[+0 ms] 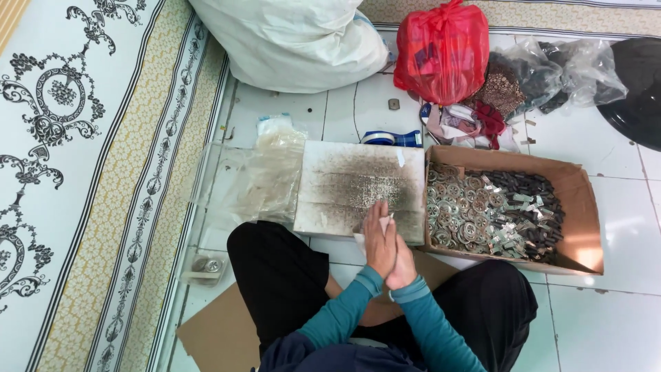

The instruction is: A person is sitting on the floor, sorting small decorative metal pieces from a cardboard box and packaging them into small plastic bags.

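Note:
My left hand [377, 238] and my right hand [403, 267] are pressed palm to palm over my lap. A small white piece [359, 241] sticks out between them. They hover at the near edge of a worn, dirty white board [358, 180] lying flat on the tiled floor. Just right of my hands an open cardboard box [580, 200] holds round silver metal parts [458, 207] and dark small pieces [531, 187]. Both sleeves are teal.
Clear plastic bags [261, 179] lie left of the board, and a small one with round metal parts [204, 265] nearer me. Behind are a white sack [296, 41], a red bag [441, 52], a blue tape roll [392, 138] and clear bags of dark pieces [564, 69]. A patterned mat [69, 172] lies left.

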